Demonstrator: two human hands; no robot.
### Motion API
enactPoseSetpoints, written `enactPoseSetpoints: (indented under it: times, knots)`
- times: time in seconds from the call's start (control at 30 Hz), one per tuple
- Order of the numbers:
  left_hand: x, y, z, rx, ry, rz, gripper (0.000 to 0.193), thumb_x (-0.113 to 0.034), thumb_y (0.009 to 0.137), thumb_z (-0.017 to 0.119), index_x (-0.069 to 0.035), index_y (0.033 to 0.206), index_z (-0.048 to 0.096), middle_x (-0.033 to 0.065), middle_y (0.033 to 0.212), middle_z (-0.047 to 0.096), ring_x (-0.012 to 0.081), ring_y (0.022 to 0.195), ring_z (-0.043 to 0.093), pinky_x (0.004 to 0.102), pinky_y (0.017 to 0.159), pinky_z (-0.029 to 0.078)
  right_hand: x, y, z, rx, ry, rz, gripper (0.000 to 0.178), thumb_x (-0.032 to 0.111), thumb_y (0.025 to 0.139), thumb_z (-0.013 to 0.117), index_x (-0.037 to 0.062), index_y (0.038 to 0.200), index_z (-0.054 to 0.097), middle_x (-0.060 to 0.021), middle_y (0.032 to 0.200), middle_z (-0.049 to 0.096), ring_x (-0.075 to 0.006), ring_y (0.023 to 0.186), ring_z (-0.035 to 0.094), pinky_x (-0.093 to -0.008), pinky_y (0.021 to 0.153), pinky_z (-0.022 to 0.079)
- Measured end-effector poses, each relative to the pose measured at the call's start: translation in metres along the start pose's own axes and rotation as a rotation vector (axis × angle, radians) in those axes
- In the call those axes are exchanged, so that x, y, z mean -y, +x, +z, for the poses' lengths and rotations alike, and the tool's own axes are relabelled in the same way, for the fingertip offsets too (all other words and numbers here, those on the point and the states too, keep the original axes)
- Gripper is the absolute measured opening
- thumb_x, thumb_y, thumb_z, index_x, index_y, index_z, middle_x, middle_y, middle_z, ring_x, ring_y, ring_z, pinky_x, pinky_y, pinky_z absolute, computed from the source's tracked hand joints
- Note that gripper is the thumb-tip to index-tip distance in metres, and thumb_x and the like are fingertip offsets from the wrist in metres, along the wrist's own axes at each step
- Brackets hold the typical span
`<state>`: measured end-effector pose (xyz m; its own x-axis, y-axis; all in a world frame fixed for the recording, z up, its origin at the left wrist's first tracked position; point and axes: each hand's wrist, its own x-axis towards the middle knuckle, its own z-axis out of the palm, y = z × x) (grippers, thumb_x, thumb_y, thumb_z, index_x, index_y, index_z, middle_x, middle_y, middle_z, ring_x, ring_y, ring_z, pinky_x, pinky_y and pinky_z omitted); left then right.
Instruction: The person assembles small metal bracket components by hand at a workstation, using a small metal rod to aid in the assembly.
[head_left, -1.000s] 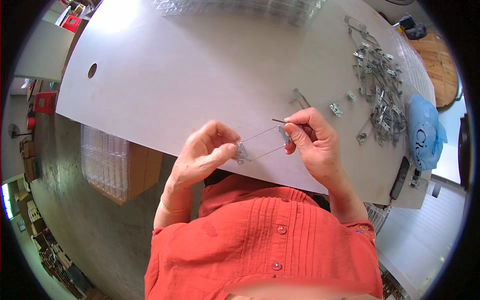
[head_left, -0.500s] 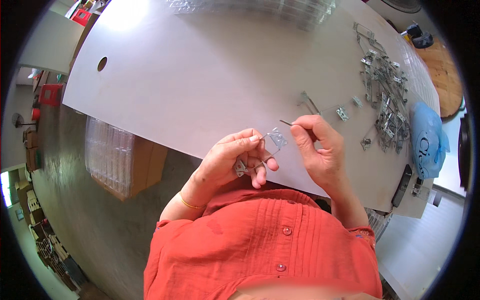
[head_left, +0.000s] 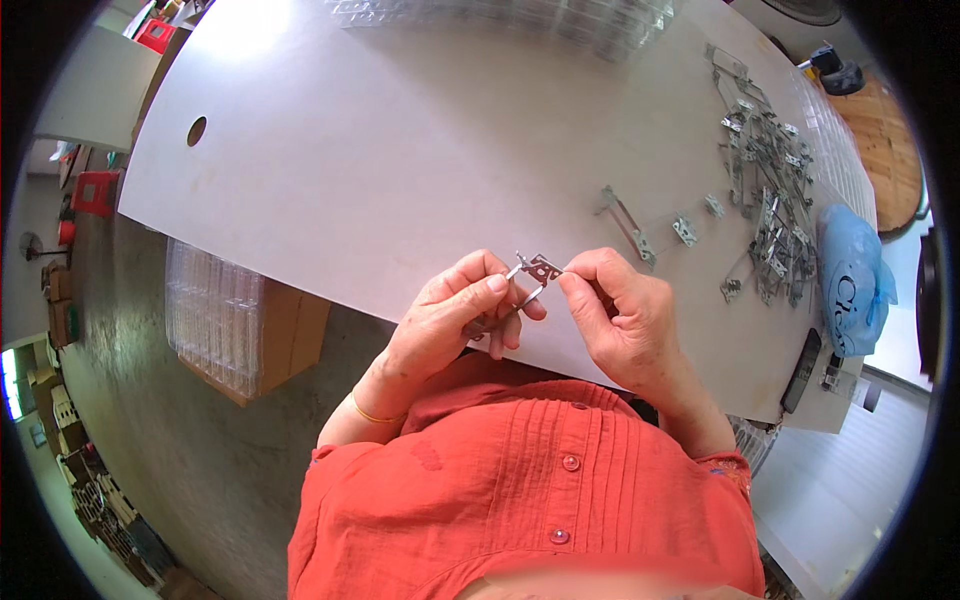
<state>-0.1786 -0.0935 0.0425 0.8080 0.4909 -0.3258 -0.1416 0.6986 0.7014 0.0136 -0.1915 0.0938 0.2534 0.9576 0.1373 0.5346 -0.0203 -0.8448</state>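
My left hand [head_left: 445, 312] is closed on a metal bracket frame [head_left: 541, 267], two small perforated plates joined by thin rods. One plate stands out beyond the fingertips; the other is partly hidden against the palm. My right hand [head_left: 620, 310] pinches at the outer plate's right edge, thumb against forefinger. The thin metal pin it carried earlier is mostly hidden between those fingertips and the plate. Just beyond my right hand, a loose bracket frame [head_left: 625, 218] lies on the white table [head_left: 400, 170], with small perforated plates [head_left: 684, 231] beside it.
A tangled heap of metal brackets [head_left: 770, 200] covers the table's right side. Near it are a blue plastic bag [head_left: 852, 285] and a black elongated object [head_left: 802, 370]. Clear plastic trays [head_left: 520, 15] lie at the far edge. More trays [head_left: 215, 315] and a cardboard box [head_left: 297, 325] stand left, below table level.
My right hand has moved left and slightly nearer me, bringing the pin to the bracket frame. The frame has tilted in my left hand, whose fingers have curled in a little.
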Motion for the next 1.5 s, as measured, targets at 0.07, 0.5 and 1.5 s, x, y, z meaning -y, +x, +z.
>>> enactPoseSetpoints:
  times: [0.07, 0.5, 1.5]
  knots:
    - [-0.001, -0.001, 0.002, -0.008, 0.042, 0.004, 0.022, -0.026, 0.108, 0.052, -0.006, 0.098, 0.054, 0.0203, 0.1, 0.071, 0.0156, 0.069, 0.065, 0.0254, 0.055, 0.049, -0.001, 0.001, 0.001, 0.001, -0.015, -0.009, 0.008, 0.002, 0.092, 0.069, 0.0069, 0.09, 0.063, -0.0077, 0.063, 0.058, -0.0169, 0.048, 0.055, -0.0311, 0.047, 0.042]
    - [0.004, -0.006, 0.006, 0.033, 0.733, 0.289, 0.006, -0.003, 0.101, 0.057, 0.001, 0.103, 0.062, 0.0052, 0.103, 0.063, 0.0101, 0.084, 0.056, 0.0273, 0.073, 0.05, 0.005, -0.008, 0.003, 0.133, 0.213, 0.249, 0.019, 0.013, 0.102, 0.059, 0.0047, 0.118, 0.055, -0.0104, 0.071, 0.067, -0.0205, 0.059, 0.066, -0.0334, 0.058, 0.052]
    - [0.014, 0.008, -0.01, 0.153, -0.393, 0.044, 0.021, -0.026, 0.105, 0.053, -0.006, 0.099, 0.053, 0.0268, 0.109, 0.066, 0.0256, 0.06, 0.058, 0.0298, 0.051, 0.047, 0.0, 0.002, -0.005, 0.181, 0.58, 0.422, 0.009, 0.013, 0.103, 0.062, 0.0041, 0.106, 0.062, 0.0048, 0.077, 0.058, -0.0019, 0.063, 0.05, -0.0198, 0.056, 0.042]
